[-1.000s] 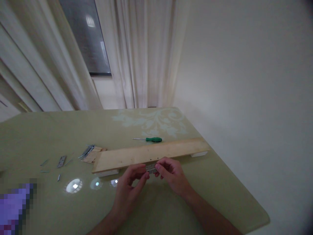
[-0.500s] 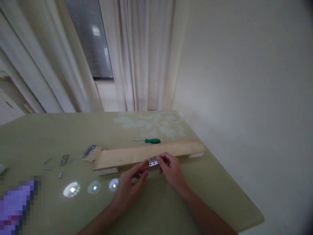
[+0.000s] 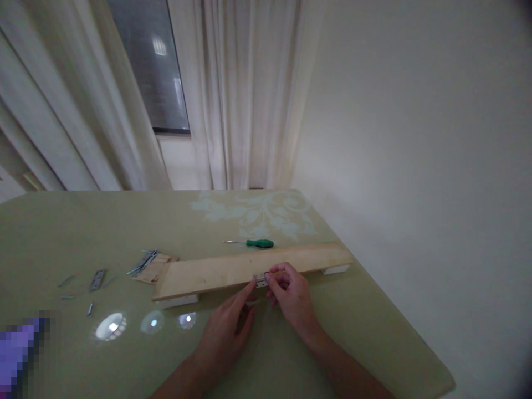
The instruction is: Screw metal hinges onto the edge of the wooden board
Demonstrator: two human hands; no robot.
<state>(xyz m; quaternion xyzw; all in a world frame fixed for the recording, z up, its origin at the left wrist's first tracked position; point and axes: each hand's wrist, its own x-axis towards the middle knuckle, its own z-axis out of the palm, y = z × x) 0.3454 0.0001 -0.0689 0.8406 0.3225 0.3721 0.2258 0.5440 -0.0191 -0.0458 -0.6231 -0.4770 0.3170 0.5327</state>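
Observation:
A small metal hinge (image 3: pixel 261 279) lies against the near edge of the long wooden board (image 3: pixel 224 270), around the middle of its length. My right hand (image 3: pixel 291 288) pinches the hinge's right end between thumb and fingertips. At the hinge's left end, the index fingertip of my left hand (image 3: pixel 228 321) touches it, with the thumb and other fingers loosely apart below. White blocks (image 3: pixel 336 270) raise the board off the table. Part of the hinge is covered by my fingers.
Behind the board lies a green-handled screwdriver (image 3: pixel 260 243). At its left end, a small wooden piece (image 3: pixel 153 269) carries several screws (image 3: pixel 143 261). Another hinge (image 3: pixel 97 280) and a few loose screws (image 3: pixel 90 308) rest on the green table (image 3: pixel 353 354). A wall borders the table on the right.
The hinge has come down from just in front of the board onto its near edge, still between both hands. The view has shifted slightly.

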